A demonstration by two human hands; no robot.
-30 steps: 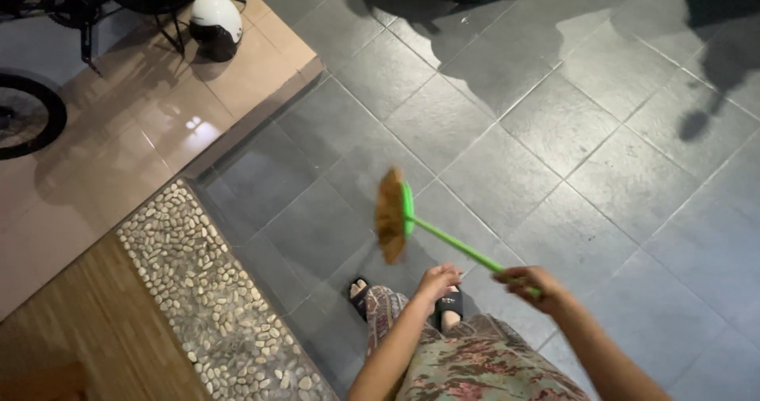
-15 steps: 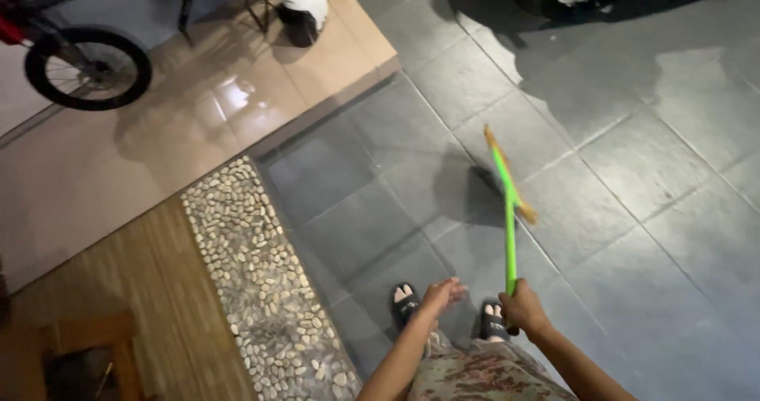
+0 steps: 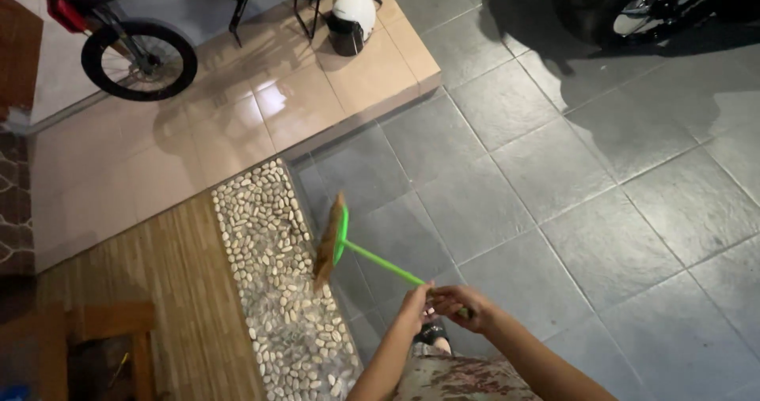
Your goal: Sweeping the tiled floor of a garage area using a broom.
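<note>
A green-handled broom (image 3: 348, 247) is held low in the frame, its straight plastic shaft gripped at the near end by the right hand (image 3: 467, 304), closed around it, while the left hand (image 3: 415, 306) is pressed close alongside at about nine o'clock of the right; whether the left fingers are actually wrapped on the shaft cannot be told, since the hands overlap and are blurred. The broom's head, a flat fan of brown bristles in a green clamp, is set at about ten o'clock from the hands, right at the seam between the grey slate-like floor tiles (image 3: 554, 171) and the strip of rounded pale pebbles (image 3: 273, 258). Loose or proud pebbles could catch the bristles, and dirt could be pushed into the gaps between stones, where it would be hard to draw out. A wide stroke toward twelve o'clock might knock the white helmet (image 3: 352, 17) resting on the glossy beige tiles (image 3: 237, 132) by the bicycle wheel (image 3: 138, 60). Wood-grain planks (image 3: 158, 306) lie at eight o'clock.
</note>
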